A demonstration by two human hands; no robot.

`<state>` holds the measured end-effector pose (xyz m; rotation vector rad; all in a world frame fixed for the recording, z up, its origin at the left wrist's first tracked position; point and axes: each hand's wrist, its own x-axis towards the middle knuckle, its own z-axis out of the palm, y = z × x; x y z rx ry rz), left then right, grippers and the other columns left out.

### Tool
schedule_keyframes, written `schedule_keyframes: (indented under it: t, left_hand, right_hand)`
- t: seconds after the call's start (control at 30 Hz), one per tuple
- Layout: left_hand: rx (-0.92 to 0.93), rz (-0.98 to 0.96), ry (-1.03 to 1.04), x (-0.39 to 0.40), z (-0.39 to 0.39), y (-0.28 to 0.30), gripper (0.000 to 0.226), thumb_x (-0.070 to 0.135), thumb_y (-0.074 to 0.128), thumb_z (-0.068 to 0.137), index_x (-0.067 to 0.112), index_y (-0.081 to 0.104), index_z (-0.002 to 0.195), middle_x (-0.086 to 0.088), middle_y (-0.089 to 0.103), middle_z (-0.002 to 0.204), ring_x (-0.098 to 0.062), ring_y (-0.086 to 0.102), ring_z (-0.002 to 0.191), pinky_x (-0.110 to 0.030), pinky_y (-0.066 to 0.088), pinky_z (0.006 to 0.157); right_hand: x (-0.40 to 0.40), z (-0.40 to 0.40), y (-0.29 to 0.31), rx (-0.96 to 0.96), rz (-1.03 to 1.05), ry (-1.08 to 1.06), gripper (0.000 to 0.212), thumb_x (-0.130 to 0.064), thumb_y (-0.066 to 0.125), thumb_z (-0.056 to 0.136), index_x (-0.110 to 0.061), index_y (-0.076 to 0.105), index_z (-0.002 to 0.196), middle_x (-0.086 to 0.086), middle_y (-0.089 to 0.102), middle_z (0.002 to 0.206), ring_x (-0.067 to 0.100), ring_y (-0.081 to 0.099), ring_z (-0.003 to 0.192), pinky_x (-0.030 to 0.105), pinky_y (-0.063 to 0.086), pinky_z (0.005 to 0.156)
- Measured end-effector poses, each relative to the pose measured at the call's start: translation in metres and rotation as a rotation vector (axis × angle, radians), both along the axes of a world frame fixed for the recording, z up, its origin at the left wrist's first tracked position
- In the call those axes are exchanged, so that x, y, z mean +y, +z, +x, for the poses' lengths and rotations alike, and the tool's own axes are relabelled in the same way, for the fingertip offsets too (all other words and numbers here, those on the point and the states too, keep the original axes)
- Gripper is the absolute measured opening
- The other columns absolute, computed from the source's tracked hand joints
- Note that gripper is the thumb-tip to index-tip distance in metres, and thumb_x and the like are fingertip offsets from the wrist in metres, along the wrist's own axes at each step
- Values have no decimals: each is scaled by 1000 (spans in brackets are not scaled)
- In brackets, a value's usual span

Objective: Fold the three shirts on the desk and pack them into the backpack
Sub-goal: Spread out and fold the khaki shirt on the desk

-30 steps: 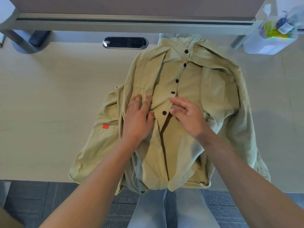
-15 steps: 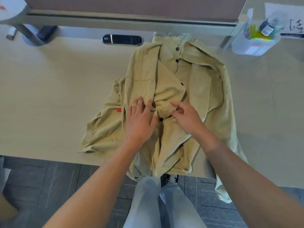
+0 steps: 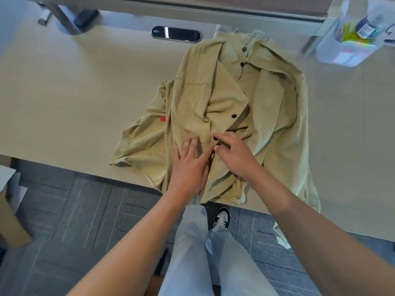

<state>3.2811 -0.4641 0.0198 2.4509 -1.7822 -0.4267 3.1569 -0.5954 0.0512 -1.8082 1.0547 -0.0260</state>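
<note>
Desk (image 3: 74,99) under khaki shirt (image 3: 267,107)

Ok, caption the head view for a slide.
Left hand and right hand press on a rumpled khaki button-up shirt on a beige desk.

Left hand (image 3: 189,165) flat; right hand (image 3: 235,154) fingers curled.

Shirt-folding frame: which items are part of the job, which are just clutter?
Job:
khaki shirt, spread on the desk
left hand, flat on the shirt
right hand, fingers at the button strip

Clutter:
plastic tub holding a bottle
cable slot
cardboard box on the floor

No backpack in view.
</note>
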Motion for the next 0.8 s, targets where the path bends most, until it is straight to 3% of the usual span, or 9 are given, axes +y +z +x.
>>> schedule_keyframes:
  t: [0.2, 0.4, 0.57, 0.67, 0.8]
  left_hand:
    - [-77, 66, 34, 0, 12, -18, 43, 44, 32, 108, 28, 53, 142, -14, 19, 170, -35, 7, 159, -70, 17, 121]
    - [-182, 99, 115, 28, 39, -17, 48, 51, 34, 106, 25, 52, 142, -14, 16, 172, -30, 4, 160, -73, 16, 119]
    - [-252, 197, 222, 36, 58, -6, 49, 55, 34, 105, 30, 51, 144, -11, 4, 174, -37, 0, 160, -78, 10, 117]
    - [-205, 142, 216, 31, 51, 3, 42, 47, 38, 106, 28, 54, 140, -14, 8, 173, -38, 3, 159, -75, 10, 119]
    - [-32, 4, 13, 19, 22, 12, 42, 43, 45, 104, 23, 54, 141, -10, 23, 170, -30, 9, 160, -60, 11, 128]
  right_hand:
    - [-1, -8, -13, 16, 15, -83, 45, -26, 56, 106, -20, 54, 151, -5, 50, 145, 14, 49, 135, 35, 36, 118]
    - [6, -24, 0, -62, 47, -157, 45, -26, 61, 104, -22, 57, 149, -14, 52, 143, 4, 48, 132, 31, 37, 120]
    - [4, -42, 11, -94, 50, -266, 46, -33, 66, 101, -33, 58, 146, -20, 49, 149, 1, 41, 140, 39, 35, 122]
    - [7, -37, 14, -90, 54, -224, 48, -35, 68, 100, -32, 58, 147, -16, 50, 149, 5, 45, 138, 38, 39, 120]
    - [13, -22, 11, -37, 107, -119, 31, -41, 60, 104, -39, 67, 134, -14, 61, 140, 7, 56, 129, 37, 44, 114]
